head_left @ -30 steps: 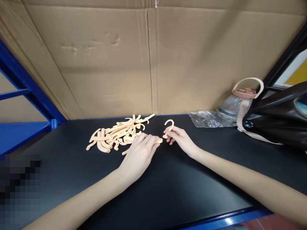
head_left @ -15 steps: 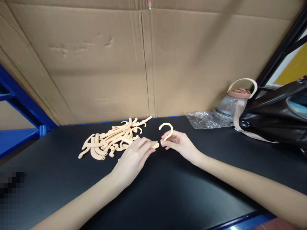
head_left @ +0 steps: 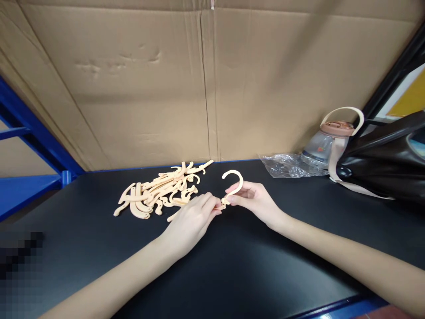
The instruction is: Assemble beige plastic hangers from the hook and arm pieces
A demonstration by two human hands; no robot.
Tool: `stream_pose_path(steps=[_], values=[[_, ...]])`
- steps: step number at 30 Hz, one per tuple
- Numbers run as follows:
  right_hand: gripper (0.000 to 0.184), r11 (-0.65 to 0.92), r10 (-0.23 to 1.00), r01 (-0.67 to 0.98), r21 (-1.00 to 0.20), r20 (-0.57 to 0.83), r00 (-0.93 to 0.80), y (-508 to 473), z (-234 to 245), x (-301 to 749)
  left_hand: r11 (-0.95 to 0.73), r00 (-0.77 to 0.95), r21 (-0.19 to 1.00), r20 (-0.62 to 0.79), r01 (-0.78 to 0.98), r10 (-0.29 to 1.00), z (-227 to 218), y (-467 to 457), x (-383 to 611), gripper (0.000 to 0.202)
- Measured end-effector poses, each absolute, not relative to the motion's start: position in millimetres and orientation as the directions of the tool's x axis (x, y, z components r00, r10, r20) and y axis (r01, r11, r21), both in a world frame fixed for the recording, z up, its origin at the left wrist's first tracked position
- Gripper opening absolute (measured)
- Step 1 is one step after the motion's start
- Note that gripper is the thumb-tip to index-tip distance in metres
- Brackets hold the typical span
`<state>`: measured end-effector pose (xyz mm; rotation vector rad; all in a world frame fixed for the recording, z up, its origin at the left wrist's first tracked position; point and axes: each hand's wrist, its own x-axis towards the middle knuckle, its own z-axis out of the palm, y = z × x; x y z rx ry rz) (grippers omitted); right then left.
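My right hand point(head_left: 254, 201) pinches a cream hanger hook point(head_left: 239, 179) near its lower end, with the curve standing up and opening to the left. My left hand point(head_left: 195, 217) is closed on a cream hanger arm point(head_left: 223, 207); only its tip shows past the fingers, and a further stretch seems to emerge behind the hand. The hook's foot meets the arm's tip between both hands; whether they are joined I cannot tell. Left of my left hand lies a loose pile of cream hanger parts point(head_left: 159, 190), curved arms and hooks, on the black tabletop point(head_left: 232, 274).
Cardboard point(head_left: 139, 88) walls off the back of the table. At the back right are a crumpled clear plastic bag point(head_left: 282, 166), a bottle point(head_left: 320, 146) with a strap, and a black bag point(head_left: 385, 159). A blue metal frame point(head_left: 43, 146) rises on the left.
The hook's foot and the arm's tip, apart before, now meet. My hands have come slightly closer together. The whole view has shifted a little.
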<state>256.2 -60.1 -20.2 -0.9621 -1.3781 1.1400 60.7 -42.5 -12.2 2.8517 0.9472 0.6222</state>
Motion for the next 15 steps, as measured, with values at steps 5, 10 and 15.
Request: stream_pose_path(steps=[5,10,15], values=[[0.019,0.259,0.959,0.006,-0.966,0.256,-0.122,-59.7,-22.1,256.9,-0.744,0.626,0.407,0.405,0.529,0.666,-15.3,-38.2,59.5,0.008],[0.018,0.262,0.959,0.033,-0.965,0.256,-0.119,-59.6,-22.6,257.1,-0.705,0.612,0.467,0.361,0.533,0.703,-15.5,-38.5,59.5,0.009],[0.021,0.279,0.955,0.039,-0.959,0.273,-0.115,-60.1,-25.0,255.4,-0.719,0.639,0.44,0.344,0.538,0.688,-15.4,-40.3,60.8,0.009]])
